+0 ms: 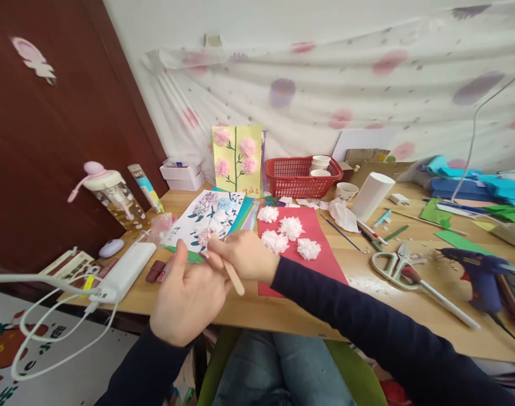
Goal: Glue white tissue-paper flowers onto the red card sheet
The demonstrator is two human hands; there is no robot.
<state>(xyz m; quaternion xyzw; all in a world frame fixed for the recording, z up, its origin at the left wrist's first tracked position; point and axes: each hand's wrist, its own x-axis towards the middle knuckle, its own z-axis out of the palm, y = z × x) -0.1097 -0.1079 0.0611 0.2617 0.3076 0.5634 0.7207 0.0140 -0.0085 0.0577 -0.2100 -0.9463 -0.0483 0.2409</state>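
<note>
My right hand [251,254] is closed around a wooden craft stick [233,277], whose rounded lower end points down toward the table's front edge. Right beside it, my left hand [193,293] is turned palm up with its thumb stretched out; its fingers are partly covered by the right hand. Just beyond both hands is a white sheet with printed flowers [183,228], lying on coloured papers. To the right lies a red sheet [325,276] bearing several white crumpled-paper flowers [291,227].
At the back are a yellow flower card [227,163], a red basket [285,175] with paper cups, and a white paper roll [372,196]. Scissors [392,268] and a blue glue gun [472,273] lie right. A bottle [117,197] and a white power strip [130,268] stand left.
</note>
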